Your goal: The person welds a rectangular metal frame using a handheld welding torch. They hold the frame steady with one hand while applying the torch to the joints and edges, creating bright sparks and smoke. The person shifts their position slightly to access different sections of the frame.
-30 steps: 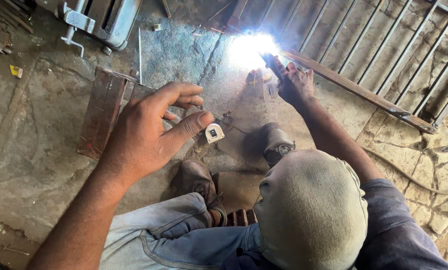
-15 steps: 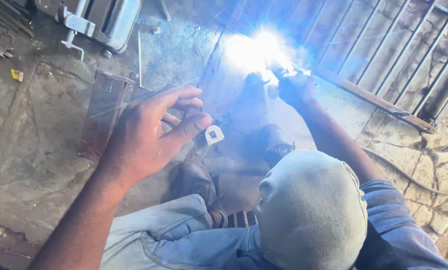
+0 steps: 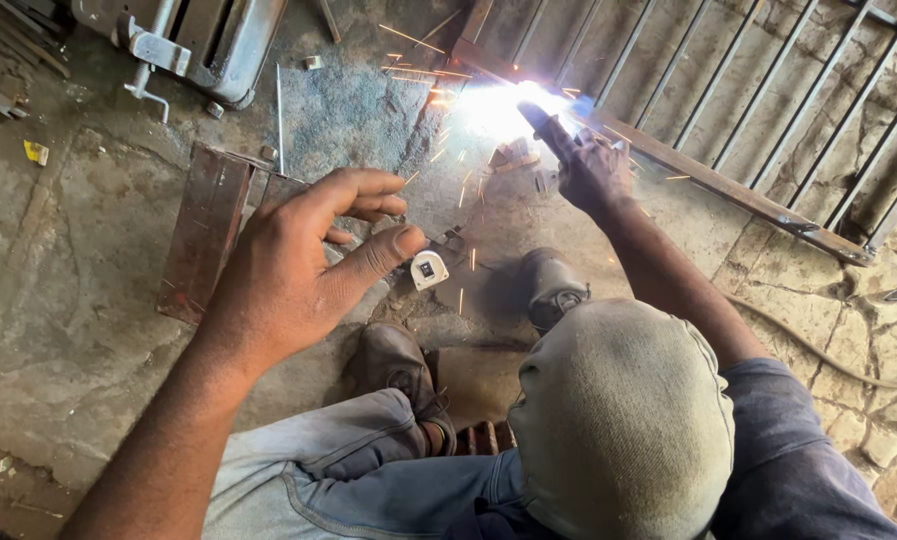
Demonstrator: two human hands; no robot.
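Glare shrunk since before; right hand fingers clamped on electrode holder, pointing up-left; left hand fingers apart.

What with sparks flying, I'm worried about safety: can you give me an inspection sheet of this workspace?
Surface: cracked, dusty concrete floor.
Job's things: holder at a bright arc on a barred steel frame; sparks scatter.
Clutter: rusty plate, yellow scrap, white piece.
Grips: right hand shut on holder, no glove; left hand raised, fingers curled, white piece at thumb tip, hold unclear.
Cables: one cable on the floor.
Surroundings: grey machine; shoe near the sparks.
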